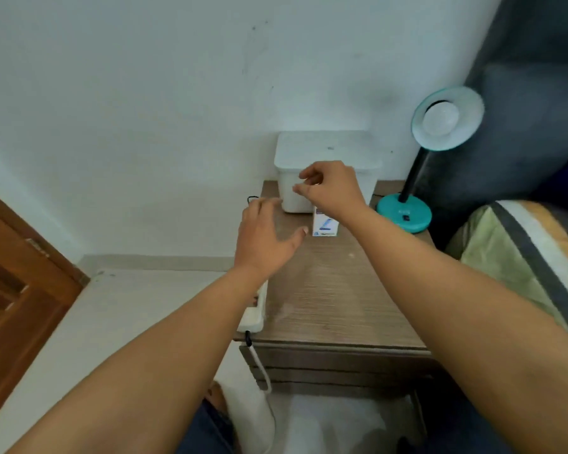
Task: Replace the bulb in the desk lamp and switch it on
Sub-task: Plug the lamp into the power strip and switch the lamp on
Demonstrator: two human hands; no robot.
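A teal desk lamp stands at the back right of the wooden bedside table [335, 306]: round base [404, 213], black neck, and a shade [448, 117] turned toward me with a white bulb [440, 117] in it. A small white and blue bulb box [324, 224] stands upright near the table's middle back. My right hand [330, 188] hovers just above the box, fingers curled and empty. My left hand [266, 237] is spread open to the left of the box, holding nothing.
A white lidded bin [325, 152] sits at the back against the wall. A white power strip [254, 309] with a cable hangs at the table's left edge. A bed with a striped blanket [522, 250] lies right; a wooden door [17, 283] is left.
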